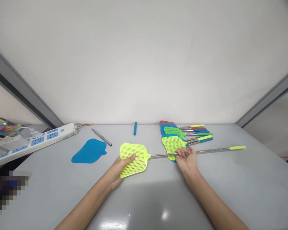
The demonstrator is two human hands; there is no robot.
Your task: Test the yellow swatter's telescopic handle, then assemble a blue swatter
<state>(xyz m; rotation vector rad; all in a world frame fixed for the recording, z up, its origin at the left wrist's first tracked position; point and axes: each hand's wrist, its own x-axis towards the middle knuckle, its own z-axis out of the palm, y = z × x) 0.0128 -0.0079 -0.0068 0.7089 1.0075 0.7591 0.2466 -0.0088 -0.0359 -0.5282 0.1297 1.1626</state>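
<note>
A yellow fly swatter [134, 166] with a long, drawn-out metal rod and a yellow grip lies across both my hands above the table. My left hand [118, 171] pinches its perforated head, thumb on top and the other fingers hidden underneath. My right hand [187, 159] is closed around the rod, palm up, about midway along. Beyond my right hand is a pile of fly swatters [174, 131] in red, blue, green and yellow, rods to the right. To the left lie a loose blue swatter head [90, 151], a metal rod [102, 137] and a blue grip [135, 128].
A white power strip [57, 134] with plugs in it runs along the table's left side. Colourful packaging [4, 124] sits behind it. A pale wall [144, 64] closes off the back of the grey table [230, 185]. Part of the left edge is pixelated.
</note>
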